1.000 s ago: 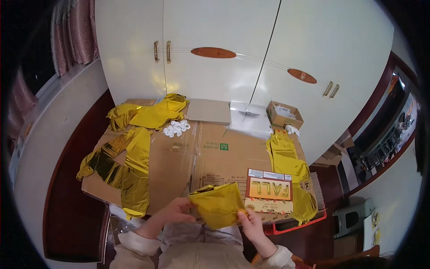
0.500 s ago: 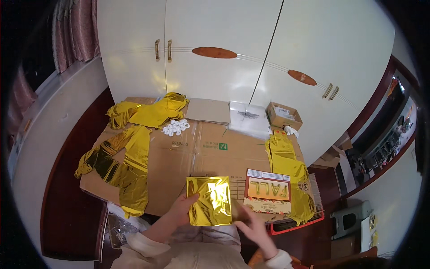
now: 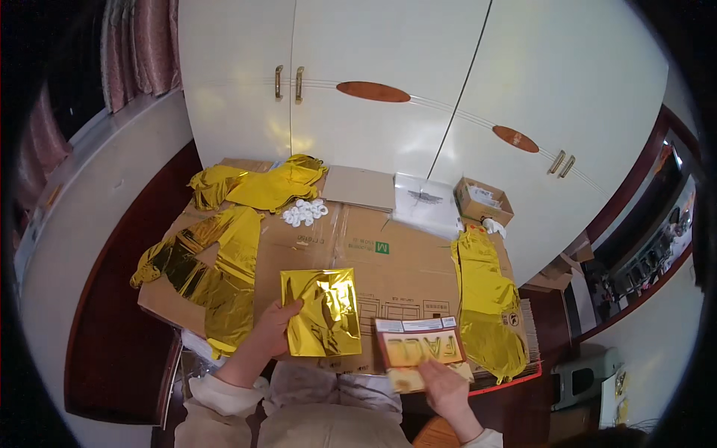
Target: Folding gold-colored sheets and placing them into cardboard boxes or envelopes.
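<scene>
A folded square of shiny gold foil, like a foil balloon packed flat (image 3: 323,312), is pinched at its left edge by my left hand (image 3: 278,328), thumb on top. It is held over the near side of a cardboard-covered table (image 3: 299,257). My right hand (image 3: 447,388) grips the near edge of a printed card (image 3: 403,352) with pictured gold letters, a little blurred by motion. The fingers under the card are hidden. Spread gold foil balloons lie flat at the left (image 3: 237,257), the back left (image 3: 280,187) and the right (image 3: 487,299).
Several small white rings (image 3: 305,213) are heaped near the back. Behind them lie a grey-brown board (image 3: 360,188) and a clear plastic bag (image 3: 426,205). An open cardboard box (image 3: 484,200) stands at the back right, against white cabinets (image 3: 373,45). A grey stool (image 3: 586,381) is at the right.
My right hand has moved onto the printed card and drawn it nearer and to the left, tilting it. My left hand has shifted left and slightly away from me with the folded foil.
</scene>
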Tool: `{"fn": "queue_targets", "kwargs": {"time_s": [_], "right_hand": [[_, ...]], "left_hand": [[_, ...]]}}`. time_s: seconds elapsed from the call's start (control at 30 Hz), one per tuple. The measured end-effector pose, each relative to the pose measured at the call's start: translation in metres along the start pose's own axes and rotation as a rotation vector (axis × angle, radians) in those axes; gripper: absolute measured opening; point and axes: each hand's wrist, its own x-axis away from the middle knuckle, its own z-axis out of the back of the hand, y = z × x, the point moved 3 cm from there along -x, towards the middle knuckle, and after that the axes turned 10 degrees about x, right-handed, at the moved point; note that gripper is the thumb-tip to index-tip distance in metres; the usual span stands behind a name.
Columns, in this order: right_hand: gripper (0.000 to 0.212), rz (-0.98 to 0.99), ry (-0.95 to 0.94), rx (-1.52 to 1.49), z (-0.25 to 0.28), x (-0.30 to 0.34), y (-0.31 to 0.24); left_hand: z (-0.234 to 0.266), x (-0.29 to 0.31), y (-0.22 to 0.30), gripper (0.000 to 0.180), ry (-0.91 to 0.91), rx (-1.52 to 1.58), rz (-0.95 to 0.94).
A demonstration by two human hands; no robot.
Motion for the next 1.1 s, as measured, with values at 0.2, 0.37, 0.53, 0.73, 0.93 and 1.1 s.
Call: {"fn": "queue_targets", "kwargs": {"time_s": [0.2, 0.37, 0.53, 0.73, 0.93, 1.1], "right_hand": [[0.03, -0.624, 0.311, -0.826, 0.036, -0.048, 0.036], [0.042, -0.795, -0.133, -1.362, -0.008, -0.087, 0.039], [0.038, -0.525, -0.49, -1.171, -0.078, -0.097, 0.065], [0.041, -0.219, -0.483, -0.552, -0.088, -0.16, 0.083], [0.042, -0.48, -0.264, -1.698, -0.08, -0.139, 0.066], [0.012, -0.427, -0.322, -1.055, -0.071, -0.115, 0.058]], "left_hand": [[-0.046, 0.022, 0.037, 0.032, -0.287, -0.18, 0.058], [-0.092, 0.01, 0.038, 0.034, -0.401, -0.458, 0.289], [-0.08, -0.025, 0.018, 0.037, -0.626, -0.802, 0.569], [-0.085, -0.063, -0.02, 0.038, -0.73, -0.911, 0.777], [-0.092, -0.1, -0.056, 0.039, -0.7, -0.895, 0.993], [-0.103, -0.112, -0.065, 0.032, -0.737, -0.974, 0.966]]}}
